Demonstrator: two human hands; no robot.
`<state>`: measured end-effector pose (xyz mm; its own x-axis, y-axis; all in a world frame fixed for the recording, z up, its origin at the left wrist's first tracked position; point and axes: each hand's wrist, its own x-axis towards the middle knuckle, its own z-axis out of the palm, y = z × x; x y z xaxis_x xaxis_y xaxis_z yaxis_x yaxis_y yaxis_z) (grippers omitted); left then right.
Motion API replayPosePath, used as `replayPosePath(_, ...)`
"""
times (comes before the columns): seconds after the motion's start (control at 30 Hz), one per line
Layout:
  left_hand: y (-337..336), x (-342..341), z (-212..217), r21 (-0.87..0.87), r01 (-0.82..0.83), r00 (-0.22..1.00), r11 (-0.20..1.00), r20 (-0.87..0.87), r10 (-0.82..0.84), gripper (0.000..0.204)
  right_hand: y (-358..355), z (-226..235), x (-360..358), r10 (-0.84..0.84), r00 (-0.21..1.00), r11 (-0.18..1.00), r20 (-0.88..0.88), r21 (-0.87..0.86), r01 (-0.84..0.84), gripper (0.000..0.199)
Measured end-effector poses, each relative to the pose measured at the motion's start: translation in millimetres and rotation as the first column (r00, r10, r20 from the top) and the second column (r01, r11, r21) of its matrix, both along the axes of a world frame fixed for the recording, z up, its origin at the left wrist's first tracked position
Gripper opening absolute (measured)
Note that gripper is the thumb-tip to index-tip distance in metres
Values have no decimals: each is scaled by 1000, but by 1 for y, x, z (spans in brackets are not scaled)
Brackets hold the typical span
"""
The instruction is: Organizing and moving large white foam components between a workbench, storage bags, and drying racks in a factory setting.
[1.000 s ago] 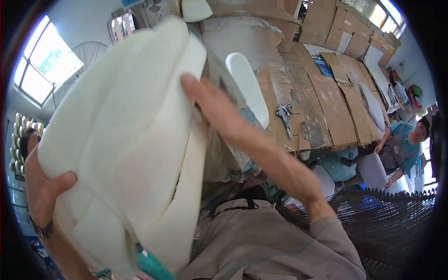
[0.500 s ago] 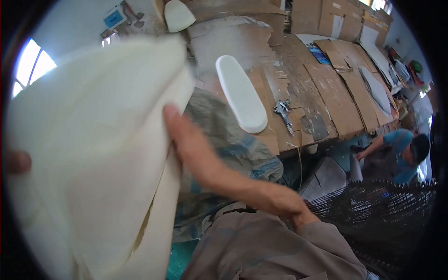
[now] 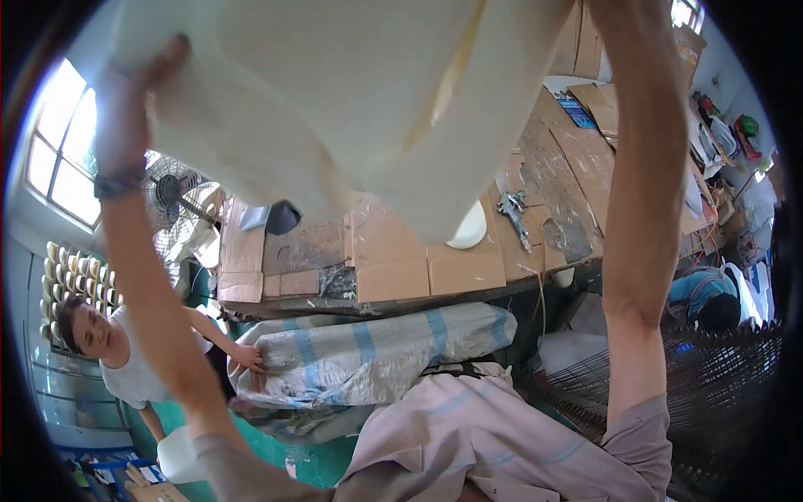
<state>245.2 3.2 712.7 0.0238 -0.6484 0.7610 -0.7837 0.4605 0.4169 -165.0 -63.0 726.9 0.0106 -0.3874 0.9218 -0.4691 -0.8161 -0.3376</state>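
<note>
A large cream-white sheet [image 3: 318, 92], limp and creased with loose folds hanging down, is raised in front of me and fills the top of the view. My left hand [image 3: 138, 100], blurred, grips its left edge, with a dark band round the wrist. On the right my bare forearm [image 3: 644, 167] reaches up beside the sheet; the hand at its end lies past the top edge. Behind the sheet's lower tip shows one end of a long white rounded piece [image 3: 471, 227] on the cardboard-covered bench [image 3: 393, 259]. A spray gun [image 3: 513, 219] lies right of it.
A bulky striped woven sack [image 3: 376, 356] lies before the bench; a person [image 3: 125, 351] at left has a hand on it. A fan [image 3: 171, 192] stands behind. At right are black mesh [image 3: 686, 376] and another person in turquoise [image 3: 701, 290].
The sheet has gone from the left to high in front of me, both arms lifting. The striped sack now lies stretched out along the bench front, and a person has come into view at left.
</note>
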Motion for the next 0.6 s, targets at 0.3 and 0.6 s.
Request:
replayPosePath(0.3,11,-28,-342,130,132,537,983,-843,39,53,32,-188,91,-172,974,978,-150,-146,151,76)
replayPosePath(0.6,56,16,-520,288,244,272,926,-937,220,37,50,-426,79,198,978,883,-71,446,-146,81)
